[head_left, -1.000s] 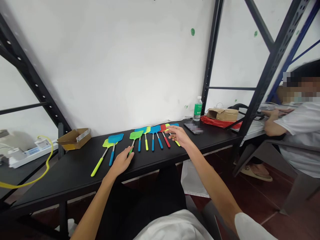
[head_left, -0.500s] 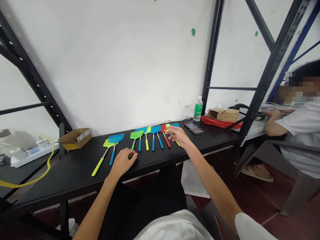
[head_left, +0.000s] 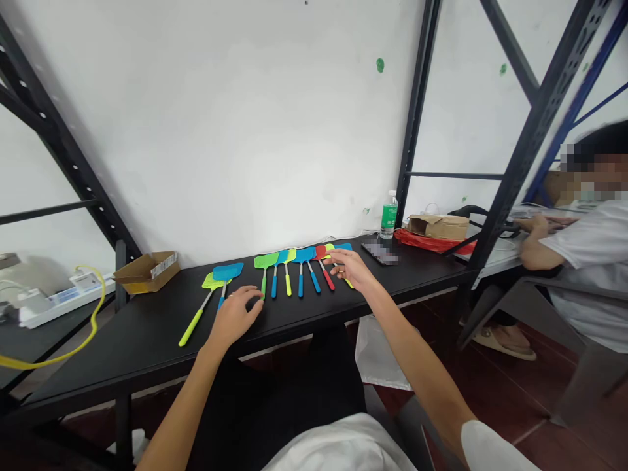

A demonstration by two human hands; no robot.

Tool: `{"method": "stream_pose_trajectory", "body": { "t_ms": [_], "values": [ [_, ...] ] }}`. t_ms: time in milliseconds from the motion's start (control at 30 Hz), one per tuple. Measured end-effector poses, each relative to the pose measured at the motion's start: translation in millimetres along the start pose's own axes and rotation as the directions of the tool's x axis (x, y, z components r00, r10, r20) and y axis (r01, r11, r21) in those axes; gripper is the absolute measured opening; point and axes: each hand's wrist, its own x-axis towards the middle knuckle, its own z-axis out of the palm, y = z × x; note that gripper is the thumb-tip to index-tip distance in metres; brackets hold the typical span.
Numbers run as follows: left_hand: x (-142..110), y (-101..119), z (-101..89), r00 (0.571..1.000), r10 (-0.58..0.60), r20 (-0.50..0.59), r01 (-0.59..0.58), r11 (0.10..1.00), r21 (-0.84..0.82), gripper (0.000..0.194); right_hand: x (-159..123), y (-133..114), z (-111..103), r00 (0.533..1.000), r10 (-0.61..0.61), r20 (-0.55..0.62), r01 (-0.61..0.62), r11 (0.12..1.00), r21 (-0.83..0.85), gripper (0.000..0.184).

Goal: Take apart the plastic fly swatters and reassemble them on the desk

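Several fly swatters lie side by side on a black table [head_left: 147,327]. My left hand [head_left: 238,315] is just below the green fly swatter [head_left: 266,261], its fingers apart at the handle's lower end; whether a fingertip touches it I cannot tell. Partly under that hand lies a blue fly swatter [head_left: 227,271], overlapping a yellow-green fly swatter [head_left: 195,325] on the left. My right hand [head_left: 352,269] hovers over the right end of the row with loosely spread fingers, holding nothing. It partly covers a yellow-green swatter and a blue one, beside the red fly swatter [head_left: 328,278].
An open cardboard box [head_left: 147,275] stands at the left, near a power strip [head_left: 63,304]. At the back right are a phone [head_left: 379,252], a water bottle [head_left: 388,216] and a brown package [head_left: 438,226] on red plastic. Another person [head_left: 589,248] sits at the right.
The green fly swatter has moved away from me, into line with its neighbours. My left hand has let go of its handle and drawn slightly left. My right hand has stayed put.
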Motion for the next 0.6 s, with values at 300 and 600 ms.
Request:
{"method": "stream_pose_trajectory", "body": {
  "t_ms": [300,600],
  "values": [
    [-8,-44,-24.8,0.854,-0.518,-0.05,0.497,0.783,0.374,0.054,-3,-3,3,1.0,0.012,-0.009,-0.012,1.0,0.0,0.018],
    [-3,-35,-36.9,0.808,-0.589,-0.018,0.566,0.767,0.301,0.045,-1,1,4,1.0,0.02,-0.007,-0.02,1.0,-0.004,0.018]
  ]
}}
